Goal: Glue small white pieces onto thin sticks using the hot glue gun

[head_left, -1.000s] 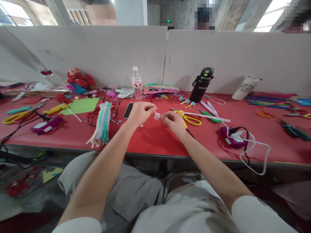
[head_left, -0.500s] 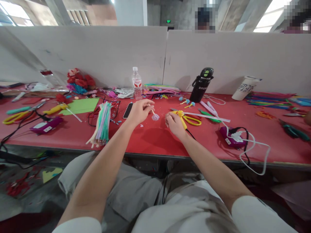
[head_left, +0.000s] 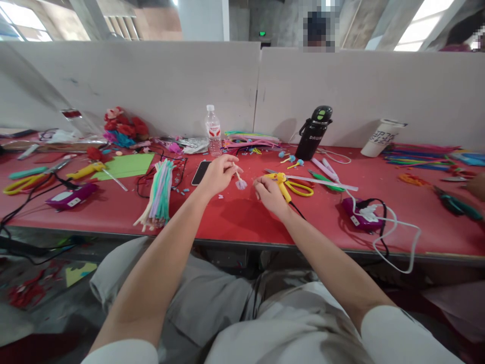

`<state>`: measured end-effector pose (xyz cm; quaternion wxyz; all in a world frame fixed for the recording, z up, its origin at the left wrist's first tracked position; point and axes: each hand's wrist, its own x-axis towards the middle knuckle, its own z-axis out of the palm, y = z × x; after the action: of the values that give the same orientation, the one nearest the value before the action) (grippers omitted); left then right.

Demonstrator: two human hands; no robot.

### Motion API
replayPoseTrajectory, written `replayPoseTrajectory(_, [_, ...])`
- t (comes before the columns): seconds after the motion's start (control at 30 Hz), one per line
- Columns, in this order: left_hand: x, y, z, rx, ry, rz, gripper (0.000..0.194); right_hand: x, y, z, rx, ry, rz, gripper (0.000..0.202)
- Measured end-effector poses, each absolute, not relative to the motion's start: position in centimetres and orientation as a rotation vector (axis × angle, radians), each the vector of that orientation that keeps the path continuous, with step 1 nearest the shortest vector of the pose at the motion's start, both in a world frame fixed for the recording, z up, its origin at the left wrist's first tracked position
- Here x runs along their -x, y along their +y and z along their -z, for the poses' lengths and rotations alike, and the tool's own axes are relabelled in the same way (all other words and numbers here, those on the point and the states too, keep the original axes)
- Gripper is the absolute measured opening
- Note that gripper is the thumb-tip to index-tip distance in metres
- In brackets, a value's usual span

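Note:
My left hand [head_left: 222, 174] pinches the pale stem of a small pipe-cleaner flower [head_left: 241, 185], whose lilac head hangs downward over the red table. To its right, my right hand [head_left: 270, 193] has its fingers curled, a short gap from the flower; whether something tiny sits between thumb and fingertips is hidden. Just beyond the right hand lies a yellow hot glue gun [head_left: 282, 186] with a clear glue stick behind it. Yellow-handled scissors [head_left: 300, 188] rest against the gun. A dark phone [head_left: 200, 173] lies partly behind my left hand.
A bundle of pastel pipe cleaners [head_left: 161, 194] lies at left near the table edge. Behind stand a water bottle [head_left: 213, 132] and a black flask [head_left: 313, 133]. Small blue flowers [head_left: 296, 163] lie before the flask. A purple power socket [head_left: 361, 215] with white cable sits right.
The flower has tilted slightly and shifted a little left in my left hand. My right hand has moved slightly left, its fingers a bit more extended.

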<state>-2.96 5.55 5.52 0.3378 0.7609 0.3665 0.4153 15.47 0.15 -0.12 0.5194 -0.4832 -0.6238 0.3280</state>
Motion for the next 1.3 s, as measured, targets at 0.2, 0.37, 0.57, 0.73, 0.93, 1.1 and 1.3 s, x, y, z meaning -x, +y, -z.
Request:
replayPoseTrajectory(0.2, [3.0, 5.4, -5.9, -1.990, 0.993, -1.078, 0.014, -15.9, 0.1, -0.7, 1.325, -1.769, -0.506, 0.025])
replayPoseTrajectory(0.37, [3.2, 5.7, -5.8, -2.028, 1.017, -1.115, 0.012, -17.7, -2.9, -3.8, 1.543, -2.171, -0.511, 0.042])
replayPoseTrajectory(0.57, [3.2, 5.7, -5.7, -2.013, 1.021, -1.130, 0.016, -22.3, -6.0, -4.7, 2.173, -2.099, -0.386, 0.065])
replayPoseTrajectory(0.73, [3.0, 5.9, -5.6, -2.015, 1.044, -1.158, 0.020, -24.7, -4.2, -2.7, 2.192, -1.885, -0.251, 0.063])
replayPoseTrajectory(0.93, [3.1, 6.2, -5.3, -2.035, 1.110, -1.198, 0.022, -24.1, 0.1, -0.4, 1.969, -1.911, -0.288, 0.045])
replayPoseTrajectory(1.1, [3.3, 6.4, -5.1, -1.924, 1.162, -1.203, 0.021, -23.4, 1.5, 1.2, 1.495, -1.633, -0.739, 0.031])
replayPoseTrajectory(1.3, [3.1, 6.5, -5.2, -1.907, 1.245, -1.236, 0.017, -22.6, 0.7, 1.4, 1.232, -1.355, -1.074, 0.037])
